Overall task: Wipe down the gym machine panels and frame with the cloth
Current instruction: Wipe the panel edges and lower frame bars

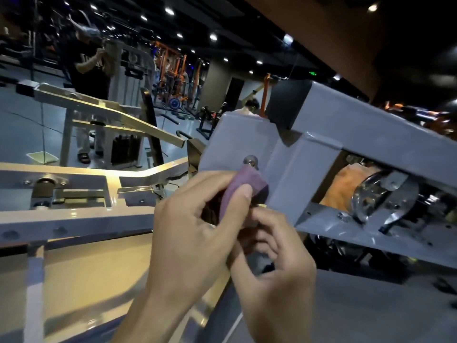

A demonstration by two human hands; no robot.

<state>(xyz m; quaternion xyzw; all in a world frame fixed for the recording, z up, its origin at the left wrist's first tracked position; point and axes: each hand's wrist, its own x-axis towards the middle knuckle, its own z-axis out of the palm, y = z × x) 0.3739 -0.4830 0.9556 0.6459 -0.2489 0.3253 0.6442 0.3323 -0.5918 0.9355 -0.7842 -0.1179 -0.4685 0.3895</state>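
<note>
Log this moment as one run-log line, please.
phase: wiping | left hand: grips purple cloth against grey frame panel, below bolt | right hand: pinches cloth's lower edge

Left hand (pixel 197 233) and right hand (pixel 272 263) close together, fingers curled, pinching.

Most of the purple cloth (pixel 243 188) is hidden inside the left hand (pixel 197 233) and behind the right hand (pixel 274 263), so only a folded end shows against the grey frame (pixel 321 154), and whether it touches the bolt (pixel 251 160) just above it cannot be told. Both forearms are cut off by the bottom edge, and the frame runs out past the right edge. The chrome pulley (pixel 371 196) inside the frame's opening is partly covered by the frame's bars, and the orange thing (pixel 343 186) behind it is too blurred to identify.
</note>
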